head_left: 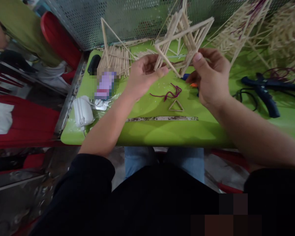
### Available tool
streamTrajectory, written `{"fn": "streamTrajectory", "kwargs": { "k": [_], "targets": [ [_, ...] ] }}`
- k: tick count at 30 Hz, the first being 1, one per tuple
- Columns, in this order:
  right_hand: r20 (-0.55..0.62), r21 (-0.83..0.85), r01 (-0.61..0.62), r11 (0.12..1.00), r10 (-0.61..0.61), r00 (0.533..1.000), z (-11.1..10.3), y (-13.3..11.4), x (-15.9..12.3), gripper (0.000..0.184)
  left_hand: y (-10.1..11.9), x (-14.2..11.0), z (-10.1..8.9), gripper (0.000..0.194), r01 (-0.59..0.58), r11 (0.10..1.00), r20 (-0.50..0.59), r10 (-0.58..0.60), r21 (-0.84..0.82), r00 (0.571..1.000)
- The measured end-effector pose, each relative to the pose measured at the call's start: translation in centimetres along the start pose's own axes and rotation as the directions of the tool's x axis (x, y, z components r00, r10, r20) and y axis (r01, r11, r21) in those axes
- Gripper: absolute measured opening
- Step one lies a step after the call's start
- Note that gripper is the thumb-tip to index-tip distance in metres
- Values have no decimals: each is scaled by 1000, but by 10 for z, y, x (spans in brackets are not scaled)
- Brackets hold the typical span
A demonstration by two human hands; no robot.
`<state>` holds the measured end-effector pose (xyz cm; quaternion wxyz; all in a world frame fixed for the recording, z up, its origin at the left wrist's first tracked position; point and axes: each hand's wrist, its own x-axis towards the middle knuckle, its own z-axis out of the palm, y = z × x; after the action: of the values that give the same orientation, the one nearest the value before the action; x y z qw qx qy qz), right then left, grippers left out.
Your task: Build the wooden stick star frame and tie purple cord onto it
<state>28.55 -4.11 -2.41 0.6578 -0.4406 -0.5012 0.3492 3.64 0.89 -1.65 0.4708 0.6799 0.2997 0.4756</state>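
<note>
Between my two hands a star-shaped frame of thin wooden sticks (pixel 184 34) is held up over the green table (pixel 147 134). My left hand (pixel 145 75) pinches its lower left corner with thumb and fingers. At its lower right side, my right hand (pixel 211 72) grips it between thumb and forefinger. Something orange and blue shows just under the right hand; it is mostly hidden. Below the frame lie a dark red cord (pixel 172 92) and a small stick triangle (pixel 176 106).
A pile of loose sticks (pixel 116 60) and a phone (pixel 105 85) lie at the left, near a white charger (pixel 83 111). On the right rests a dark blue glue gun (pixel 265 91) with its cable. More stick structures (pixel 285 32) stand behind it. A perforated metal panel (pixel 76 23) borders the back.
</note>
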Motion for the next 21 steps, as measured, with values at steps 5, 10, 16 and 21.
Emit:
{"fn": "streamTrajectory", "kwargs": {
  "k": [5, 10, 16, 21],
  "targets": [
    [-80, -245, 401, 883, -431, 899, -3, -10, -10, 55, -10, 6, 0, 78, 45, 999, -4, -45, 17, 999],
    [-33, -331, 462, 823, -500, 866, 3, -39, -34, 48, -13, 2, 6, 74, 44, 999, -46, -44, 5, 998],
    [217, -314, 385, 868, -329, 919, 12, -39, -48, 33, -19, -3, 16, 77, 37, 999, -27, -36, 33, 999],
    [240, -98, 187, 977, -159, 958, 14, -29, -38, 45, -20, -8, 26, 74, -24, 995, 18, 22, 99, 1000]
  ]
}}
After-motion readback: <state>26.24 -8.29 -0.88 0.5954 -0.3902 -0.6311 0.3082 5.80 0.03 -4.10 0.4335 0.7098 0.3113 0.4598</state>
